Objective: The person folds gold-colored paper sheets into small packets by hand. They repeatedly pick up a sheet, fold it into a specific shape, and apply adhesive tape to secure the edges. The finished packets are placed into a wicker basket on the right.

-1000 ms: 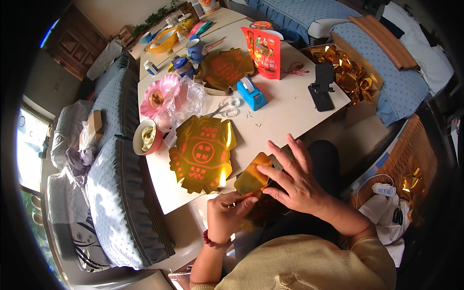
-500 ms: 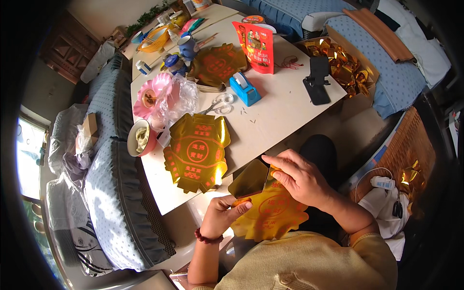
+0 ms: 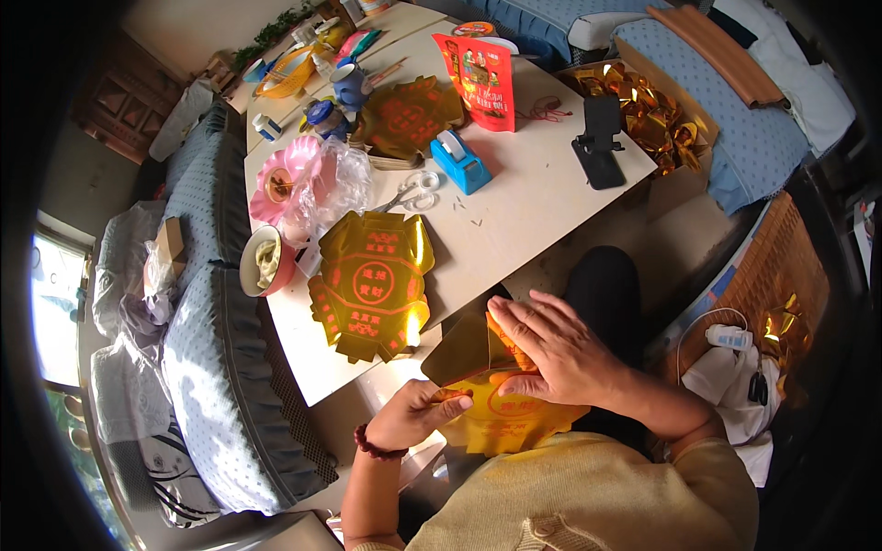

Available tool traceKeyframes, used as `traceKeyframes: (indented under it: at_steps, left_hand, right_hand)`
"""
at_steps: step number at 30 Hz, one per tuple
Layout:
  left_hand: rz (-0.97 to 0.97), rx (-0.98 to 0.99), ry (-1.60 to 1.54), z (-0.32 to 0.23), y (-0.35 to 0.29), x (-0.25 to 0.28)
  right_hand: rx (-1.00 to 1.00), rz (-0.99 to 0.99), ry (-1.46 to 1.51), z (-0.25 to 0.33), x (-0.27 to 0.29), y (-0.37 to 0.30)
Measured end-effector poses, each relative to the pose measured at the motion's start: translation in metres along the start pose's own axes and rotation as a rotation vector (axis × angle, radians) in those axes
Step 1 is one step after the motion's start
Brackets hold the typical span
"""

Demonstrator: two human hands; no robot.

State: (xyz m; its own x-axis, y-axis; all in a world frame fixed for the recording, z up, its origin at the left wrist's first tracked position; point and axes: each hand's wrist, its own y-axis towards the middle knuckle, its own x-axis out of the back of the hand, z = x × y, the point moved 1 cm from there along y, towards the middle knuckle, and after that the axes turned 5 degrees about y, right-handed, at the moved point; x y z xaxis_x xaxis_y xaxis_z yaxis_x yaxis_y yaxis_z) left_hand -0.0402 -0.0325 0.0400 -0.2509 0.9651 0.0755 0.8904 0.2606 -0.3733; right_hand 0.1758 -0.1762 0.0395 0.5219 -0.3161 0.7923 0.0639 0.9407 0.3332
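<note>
A gold foil cardboard cut-out (image 3: 496,435) with red printing is held over my lap, partly folded, with a dark panel raised at its far left. My left hand (image 3: 409,415), a dark red bead bracelet at its wrist, pinches the left edge between thumb and fingers. Across the folded-up right side lies my right hand (image 3: 560,354), its fingers stretched out flat and its thumb apart on the printed face. The hand hides part of that fold. A matching flat gold cut-out (image 3: 372,285) rests on the near left of the table, beyond my left hand.
On the table (image 3: 514,216) are scissors (image 3: 412,191), a blue tape dispenser (image 3: 461,163), a red pouch (image 3: 482,83), a black phone stand (image 3: 599,147), a pink bowl (image 3: 266,262) and stacked gold cut-outs (image 3: 404,118). A cardboard box (image 3: 684,110) of folded gold pieces stands at far right.
My right hand has gone from pinching the cut-out's top edge to lying flat over its right side, which is now folded up. The left hand has shifted slightly left and down, still gripping.
</note>
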Motion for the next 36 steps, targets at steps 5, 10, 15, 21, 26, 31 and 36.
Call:
traceKeyframes:
  at_steps: [5, 10, 15, 21, 26, 31, 36]
  left_hand:
    - [0.008, 0.011, 0.03, 0.008, -0.006, 0.002]
    - [-0.082, -0.072, 0.023, -0.001, -0.006, -0.005]
    - [-0.132, -0.012, 0.059, -0.001, -0.007, -0.01]
    - [-0.233, -0.072, 0.075, -0.018, -0.001, -0.017]
    - [-0.302, -0.137, 0.052, -0.006, 0.004, -0.02]
    - [-0.366, -0.134, -0.038, -0.009, 0.006, -0.021]
    - [-0.472, -0.187, -0.142, -0.005, 0.009, -0.025]
  right_hand:
    - [0.001, -0.011, 0.155, -0.003, -0.001, -0.003]
    - [0.016, 0.023, 0.166, 0.003, 0.008, 0.0]
    - [-0.03, 0.069, 0.198, 0.004, 0.007, -0.002]
    - [-0.014, -0.03, 0.176, 0.0, 0.0, 0.0]
    - [-0.095, 0.15, 0.371, -0.004, -0.003, -0.004]
    - [-0.025, -0.04, -0.058, -0.008, 0.012, 0.001]
    - [-0.112, -0.036, 0.117, -0.016, 0.013, -0.006]
